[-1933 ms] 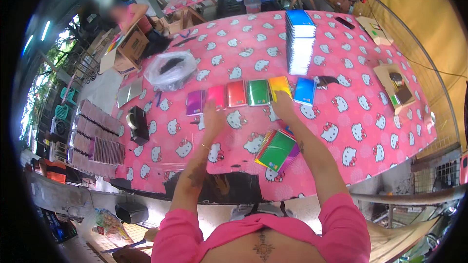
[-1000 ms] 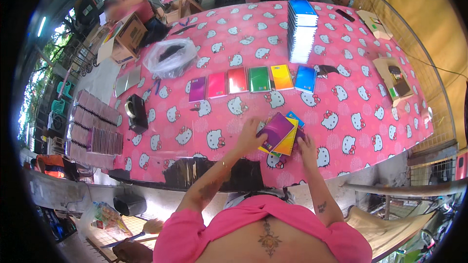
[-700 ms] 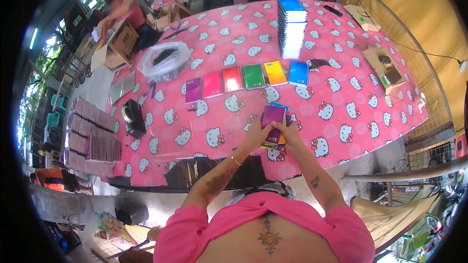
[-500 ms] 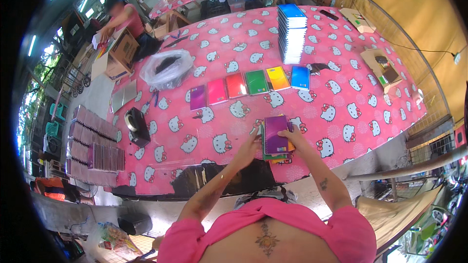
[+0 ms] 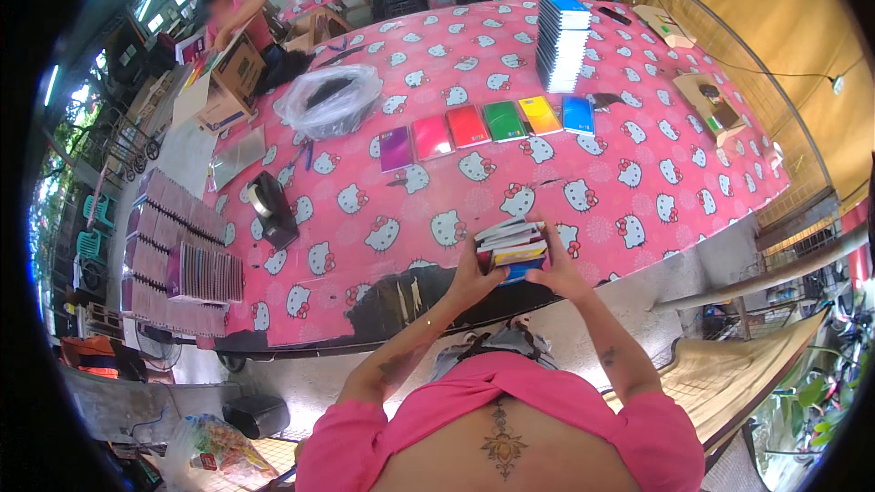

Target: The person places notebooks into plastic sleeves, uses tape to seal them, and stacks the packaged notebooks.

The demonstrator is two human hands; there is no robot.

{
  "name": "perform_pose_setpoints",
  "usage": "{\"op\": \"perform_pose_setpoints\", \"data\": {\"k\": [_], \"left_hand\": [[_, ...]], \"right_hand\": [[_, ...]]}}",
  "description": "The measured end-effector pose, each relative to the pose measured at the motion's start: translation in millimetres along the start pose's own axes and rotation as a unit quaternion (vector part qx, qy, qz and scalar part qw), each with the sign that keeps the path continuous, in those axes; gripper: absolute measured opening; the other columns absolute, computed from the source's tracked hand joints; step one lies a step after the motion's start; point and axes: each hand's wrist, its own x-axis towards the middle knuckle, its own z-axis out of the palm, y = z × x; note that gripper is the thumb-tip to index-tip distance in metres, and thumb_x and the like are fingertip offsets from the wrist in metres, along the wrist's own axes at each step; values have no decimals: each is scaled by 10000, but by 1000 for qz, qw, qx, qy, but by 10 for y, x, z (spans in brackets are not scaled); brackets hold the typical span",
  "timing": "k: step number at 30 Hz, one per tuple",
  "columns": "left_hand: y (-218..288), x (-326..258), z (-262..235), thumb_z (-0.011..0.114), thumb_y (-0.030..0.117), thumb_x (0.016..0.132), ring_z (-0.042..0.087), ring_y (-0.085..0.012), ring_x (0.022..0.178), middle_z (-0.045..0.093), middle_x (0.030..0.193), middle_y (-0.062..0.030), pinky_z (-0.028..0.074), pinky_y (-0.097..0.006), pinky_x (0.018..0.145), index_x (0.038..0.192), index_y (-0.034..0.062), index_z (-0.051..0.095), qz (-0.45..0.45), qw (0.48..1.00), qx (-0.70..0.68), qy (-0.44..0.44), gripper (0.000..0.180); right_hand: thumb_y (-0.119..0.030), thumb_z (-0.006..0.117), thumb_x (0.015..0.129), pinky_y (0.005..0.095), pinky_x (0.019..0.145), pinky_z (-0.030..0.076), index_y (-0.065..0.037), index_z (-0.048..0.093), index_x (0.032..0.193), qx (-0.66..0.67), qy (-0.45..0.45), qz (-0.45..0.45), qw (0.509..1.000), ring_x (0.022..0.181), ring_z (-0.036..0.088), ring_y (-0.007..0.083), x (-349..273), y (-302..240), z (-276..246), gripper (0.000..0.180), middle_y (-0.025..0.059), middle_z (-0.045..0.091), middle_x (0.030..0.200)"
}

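A small bundle of notebooks [image 5: 512, 244] is held between both hands near the table's front edge. It stands tilted on edge, page edges up, with yellow and blue covers showing on my side. My left hand [image 5: 475, 277] grips its left side and my right hand [image 5: 560, 271] its right side. Beyond my hands lies a slanting row of single notebooks: purple [image 5: 396, 148], pink [image 5: 431, 138], red [image 5: 468, 127], green [image 5: 503, 121], yellow [image 5: 540, 116] and blue [image 5: 578, 116]. Behind the row's right end rises a tall stack of spiral notebooks [image 5: 562, 46] with a blue cover on top.
Left on the pink patterned table [image 5: 355, 251] are a tape dispenser [image 5: 272, 210], a clear plastic bag [image 5: 328, 102] and piled spiral notebooks [image 5: 178, 255]. A person [image 5: 239, 14] works beside a cardboard box [image 5: 232, 82]. Cardboard pieces [image 5: 711, 105] lie at the right edge.
The bundle has gone from lying with its purple cover up to standing on edge, closer to me. Both hands now clasp its sides. The whole view has shifted slightly.
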Motion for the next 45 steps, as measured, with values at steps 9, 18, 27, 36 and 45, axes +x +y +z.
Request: {"op": "perform_pose_setpoints", "data": {"k": [9,18,27,36,45], "left_hand": [[-130,-136,-75,780,63,719,477,-253,1267,419,1345,-165,415,-392,1058,1432,27,250,60,987,146,17,889],[-318,75,-310,827,175,726,545,-222,1156,519,1219,-141,459,-379,979,1335,15,309,16,980,190,-48,816],[736,151,-4,838,444,697,257,-487,1423,314,1490,-320,160,-563,1183,1468,-58,269,63,820,564,-79,1082],[644,256,349,757,612,713,432,-449,1326,452,1396,-299,313,-557,1107,1406,-89,364,96,635,755,-132,1061],[806,-132,-73,769,559,752,647,-345,972,640,1038,-184,507,-437,818,1212,-1,563,16,745,667,-1,754]], "right_hand": [[-109,888,691,394,1090,382,-69,192,1559,-35,101,-53,993,1297,452,238,-42,503,313,1113,114,448,1381],[-157,919,667,380,1029,452,-30,335,1435,-59,102,15,993,1226,525,214,7,465,316,973,101,549,1273],[-118,927,635,368,975,469,-49,408,1335,-147,72,-17,986,1138,565,199,91,548,30,874,83,578,1191],[-175,897,663,366,885,501,-60,509,1238,-79,55,8,995,1007,609,195,111,718,111,703,108,632,1090],[-192,823,778,375,990,451,-34,453,1361,-170,-63,13,983,1171,551,194,222,433,402,708,119,571,1257]]}}
